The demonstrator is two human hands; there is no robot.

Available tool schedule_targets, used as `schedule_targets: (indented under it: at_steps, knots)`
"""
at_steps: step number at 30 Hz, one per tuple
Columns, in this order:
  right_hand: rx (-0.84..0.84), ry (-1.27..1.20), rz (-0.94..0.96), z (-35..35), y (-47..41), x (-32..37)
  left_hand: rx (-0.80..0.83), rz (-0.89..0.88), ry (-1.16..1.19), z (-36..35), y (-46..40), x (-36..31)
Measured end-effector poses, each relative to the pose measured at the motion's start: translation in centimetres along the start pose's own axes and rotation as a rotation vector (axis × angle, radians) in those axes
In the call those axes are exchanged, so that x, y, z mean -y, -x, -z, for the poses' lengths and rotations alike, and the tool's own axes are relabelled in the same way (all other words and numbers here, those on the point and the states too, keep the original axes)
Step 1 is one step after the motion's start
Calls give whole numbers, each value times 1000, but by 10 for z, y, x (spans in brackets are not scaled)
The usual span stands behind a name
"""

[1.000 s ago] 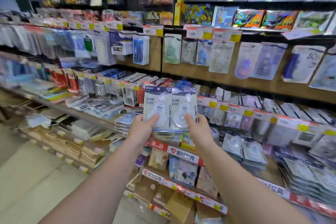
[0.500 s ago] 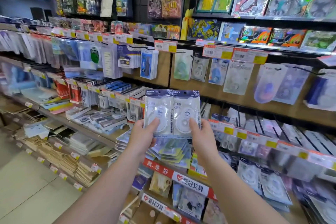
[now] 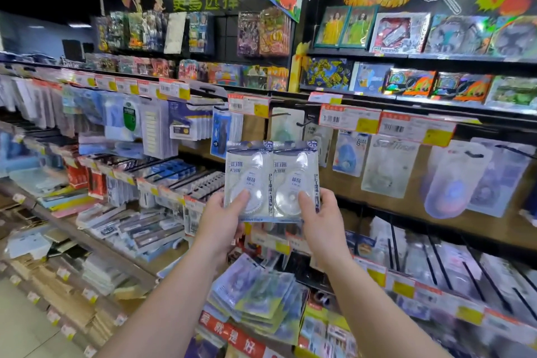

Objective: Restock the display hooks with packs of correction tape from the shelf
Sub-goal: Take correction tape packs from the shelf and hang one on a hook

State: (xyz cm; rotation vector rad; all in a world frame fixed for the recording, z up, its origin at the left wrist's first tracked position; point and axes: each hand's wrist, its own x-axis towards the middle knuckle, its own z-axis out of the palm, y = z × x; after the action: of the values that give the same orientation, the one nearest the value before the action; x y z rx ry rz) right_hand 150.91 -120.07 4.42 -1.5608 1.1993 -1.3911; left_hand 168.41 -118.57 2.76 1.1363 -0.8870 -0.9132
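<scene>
Two clear blister packs of correction tape are held up side by side in front of the hook wall. My left hand (image 3: 223,218) grips the left pack (image 3: 248,177) by its lower edge, thumb on the front. My right hand (image 3: 319,221) grips the right pack (image 3: 295,177) the same way. Just above and behind them, black display hooks (image 3: 302,123) stick out from the wooden back panel under red and yellow price tags (image 3: 248,104). More correction tape packs (image 3: 350,152) hang to the right. A loose pile of similar packs (image 3: 258,299) lies on the shelf below my arms.
Hanging stationery packs (image 3: 151,125) fill the hooks to the left. Large pouches (image 3: 453,177) hang at the right. Lower shelves hold pens, notebooks and envelopes (image 3: 87,279). Toy boxes (image 3: 398,32) line the top shelves. Floor tiles (image 3: 26,334) show at the lower left.
Both hands have lifted the two packs higher, from over the lower shelf up to just below the hooks. My view has tilted upward with them.
</scene>
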Motion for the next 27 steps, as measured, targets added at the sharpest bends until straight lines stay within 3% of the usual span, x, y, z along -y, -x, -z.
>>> schedule_targets:
  at_steps: [16, 27]
  knots:
    - [-156, -32, 65, -26, -49, -2, 29, -14, 119, 1, -63, 7]
    - [-249, -15, 4, -44, -65, -16, 144, 26, 151, 8, -86, 14]
